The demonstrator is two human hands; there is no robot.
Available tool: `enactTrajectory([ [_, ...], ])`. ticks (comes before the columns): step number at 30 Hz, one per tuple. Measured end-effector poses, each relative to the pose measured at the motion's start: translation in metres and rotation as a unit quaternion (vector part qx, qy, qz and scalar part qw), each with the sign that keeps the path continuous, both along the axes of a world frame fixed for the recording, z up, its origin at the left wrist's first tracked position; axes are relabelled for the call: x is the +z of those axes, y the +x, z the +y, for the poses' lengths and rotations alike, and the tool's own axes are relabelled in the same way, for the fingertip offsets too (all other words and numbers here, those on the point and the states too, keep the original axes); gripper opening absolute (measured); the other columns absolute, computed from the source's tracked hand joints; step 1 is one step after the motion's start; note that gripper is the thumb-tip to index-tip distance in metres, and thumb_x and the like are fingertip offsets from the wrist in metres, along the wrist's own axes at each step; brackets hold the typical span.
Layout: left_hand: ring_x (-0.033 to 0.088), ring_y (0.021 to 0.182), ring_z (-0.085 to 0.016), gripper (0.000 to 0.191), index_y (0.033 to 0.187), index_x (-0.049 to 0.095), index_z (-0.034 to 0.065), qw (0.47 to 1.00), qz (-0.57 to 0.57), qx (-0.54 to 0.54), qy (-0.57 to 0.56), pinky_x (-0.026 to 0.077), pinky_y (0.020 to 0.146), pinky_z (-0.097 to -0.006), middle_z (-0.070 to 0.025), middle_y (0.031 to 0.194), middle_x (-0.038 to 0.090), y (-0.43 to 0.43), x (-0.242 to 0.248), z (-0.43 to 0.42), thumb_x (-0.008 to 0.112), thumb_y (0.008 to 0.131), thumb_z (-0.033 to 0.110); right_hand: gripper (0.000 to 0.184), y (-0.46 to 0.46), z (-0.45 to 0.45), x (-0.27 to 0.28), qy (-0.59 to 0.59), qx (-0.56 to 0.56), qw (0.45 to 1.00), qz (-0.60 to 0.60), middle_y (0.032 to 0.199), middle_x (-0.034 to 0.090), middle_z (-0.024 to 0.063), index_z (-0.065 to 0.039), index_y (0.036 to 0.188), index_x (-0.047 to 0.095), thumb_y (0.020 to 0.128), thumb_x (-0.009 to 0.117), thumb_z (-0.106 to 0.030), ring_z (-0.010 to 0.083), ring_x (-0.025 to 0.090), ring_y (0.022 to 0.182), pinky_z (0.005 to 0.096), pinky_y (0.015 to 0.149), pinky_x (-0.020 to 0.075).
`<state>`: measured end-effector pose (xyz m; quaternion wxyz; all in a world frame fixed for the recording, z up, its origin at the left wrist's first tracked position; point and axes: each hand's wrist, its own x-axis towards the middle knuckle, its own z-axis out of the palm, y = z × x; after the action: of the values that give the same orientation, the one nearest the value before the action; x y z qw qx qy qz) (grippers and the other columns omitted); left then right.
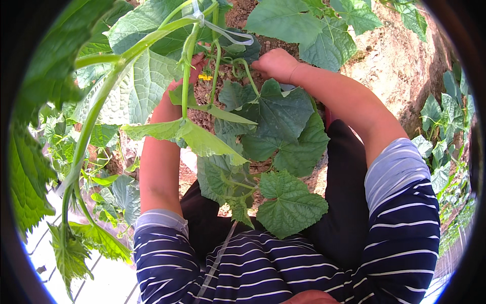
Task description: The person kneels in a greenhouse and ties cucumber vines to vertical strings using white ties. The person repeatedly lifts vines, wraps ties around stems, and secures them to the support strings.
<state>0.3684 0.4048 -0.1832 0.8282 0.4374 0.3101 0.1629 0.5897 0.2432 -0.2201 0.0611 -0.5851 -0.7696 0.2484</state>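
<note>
My left hand (198,65) is among the cucumber stems, partly hidden behind a vertical green stem (185,87). Its fingers reach the thin vines near the soil; what they hold is hidden. Opposite it, my right hand (275,65) has curled fingers, their tips beside a dark leaf (248,49) and a bent leaf stalk (248,74). Whether anything is pinched there does not show. Between the hands, low down, is a yellow flower (205,77). A clear plastic tie (231,35) is knotted around the thick vine (152,36) above.
Broad cucumber leaves (283,117) hang between my forearms and over my lap. A large leaf (41,87) fills the left edge close to the camera. Dry soil (395,72) rises at the right, with more vines (442,117) beyond. Pale twine (218,262) crosses my striped shirt.
</note>
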Motion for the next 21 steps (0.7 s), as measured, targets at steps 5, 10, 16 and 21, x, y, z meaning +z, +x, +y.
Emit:
enactTrajectory([
  [5, 0.052, 0.106, -0.021, 0.024, 0.106, 0.058, 0.0114, 1.000, 0.020, 0.012, -0.006, 0.042, 0.090, -0.0379, -0.0049, 0.111, 0.058, 0.006, 0.006, -0.004, 0.056, 0.086, -0.001, 0.020, 0.016, 0.011, -0.007, -0.074, -0.124, 0.968, 0.206, 0.066, 0.061, 0.0105, -0.009, 0.094, 0.060, 0.075, 0.055, -0.012, 0.0268, 0.059, 0.060, 0.0389, 0.060, 0.0489],
  [10, 0.052, 0.106, -0.022, 0.027, 0.109, 0.056, 0.0101, 1.000, -0.003, 0.000, -0.027, 0.043, 0.091, -0.0385, -0.0058, 0.111, 0.058, 0.004, 0.012, -0.007, 0.056, 0.085, -0.002, 0.049, 0.009, 0.048, 0.017, -0.284, -0.175, 0.905, 0.263, 0.073, 0.063, 0.0107, -0.013, 0.124, 0.052, 0.076, 0.046, -0.003, 0.0183, 0.059, 0.058, 0.0336, 0.057, 0.0481],
  [16, 0.053, 0.105, -0.024, 0.036, 0.117, 0.051, 0.0082, 0.995, 0.065, 0.074, -0.033, 0.044, 0.090, -0.0393, -0.0079, 0.112, 0.057, -0.004, 0.003, -0.002, 0.059, 0.084, -0.002, 0.077, 0.005, 0.070, 0.015, -0.126, -0.140, 0.956, 0.224, 0.119, 0.055, 0.0126, -0.032, 0.138, 0.035, 0.072, 0.043, 0.007, 0.0266, 0.059, 0.094, 0.0355, 0.074, 0.0479],
  [21, 0.052, 0.109, -0.024, 0.040, 0.121, 0.049, 0.0070, 0.991, 0.110, 0.069, -0.015, 0.043, 0.090, -0.0385, -0.0093, 0.116, 0.056, 0.002, 0.003, -0.005, 0.059, 0.084, 0.000, 0.061, 0.001, 0.061, -0.005, -0.078, -0.207, 0.925, 0.310, 0.118, 0.057, 0.0106, -0.024, 0.137, 0.034, 0.081, 0.050, -0.007, 0.0260, 0.056, 0.104, 0.0347, 0.087, 0.0429],
])
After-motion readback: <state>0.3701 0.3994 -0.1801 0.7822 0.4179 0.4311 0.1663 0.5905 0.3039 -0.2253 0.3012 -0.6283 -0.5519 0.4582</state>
